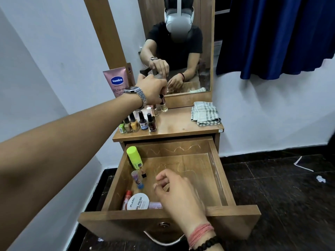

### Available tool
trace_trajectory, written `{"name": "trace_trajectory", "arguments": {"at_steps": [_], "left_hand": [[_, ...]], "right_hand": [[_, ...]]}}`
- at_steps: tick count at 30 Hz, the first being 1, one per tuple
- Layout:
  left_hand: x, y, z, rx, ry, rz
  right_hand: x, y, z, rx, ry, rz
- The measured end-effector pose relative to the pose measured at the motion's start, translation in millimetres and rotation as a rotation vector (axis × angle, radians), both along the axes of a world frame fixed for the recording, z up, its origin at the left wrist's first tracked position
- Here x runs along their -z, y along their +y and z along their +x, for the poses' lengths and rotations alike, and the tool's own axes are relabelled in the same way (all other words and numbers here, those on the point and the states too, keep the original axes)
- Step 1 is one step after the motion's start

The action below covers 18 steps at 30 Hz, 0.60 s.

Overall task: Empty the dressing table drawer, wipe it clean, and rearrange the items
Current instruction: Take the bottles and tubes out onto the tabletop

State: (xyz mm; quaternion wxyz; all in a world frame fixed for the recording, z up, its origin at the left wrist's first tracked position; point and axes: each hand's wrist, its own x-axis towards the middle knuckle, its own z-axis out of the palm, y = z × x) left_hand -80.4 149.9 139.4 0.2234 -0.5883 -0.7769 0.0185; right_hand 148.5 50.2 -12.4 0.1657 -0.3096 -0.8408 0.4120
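Over the worktop: my left hand [154, 88] pinched the dark cap of a small clear glass bottle of pale liquid [163, 105], its base at or just above the wooden worktop [181, 124], beside the mirror's lower edge.
Above the drawer: my right hand [179, 192] hung with fingers loosely curled, holding nothing, over the open wooden drawer [215, 171].
Bottle handling: I judged it light, rigid, breakable and slick; the cap was the surest place to hold it.
Already out: a row of small nail polish bottles [137, 124] stood on the worktop, a pink Vaseline tube [117, 80] behind them.
Left inside: a lime-green capped stick [134, 157], a small clear tube with a blue end [137, 179], a white round nail polish remover tub [138, 202] and a red-capped tube [126, 198], all along the left wall.
Tub handling: smooth and wide, I reckoned; best taken round the rim.
Cloth: a checked folded cloth [205, 114] lay on the worktop's right, soft and limp by my guess.
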Motion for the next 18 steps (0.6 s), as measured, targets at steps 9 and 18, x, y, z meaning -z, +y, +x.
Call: {"name": "trace_trajectory", "arguments": {"at_steps": [9,18], "left_hand": [[29,34,-25,-0.077,0.044,-0.05],[31,43,-30,-0.119,0.065,-0.064]], "right_hand": [[-2,1,0,-0.022,-0.015,0.0],[-4,0,1,-0.009,-0.006,0.004]]}}
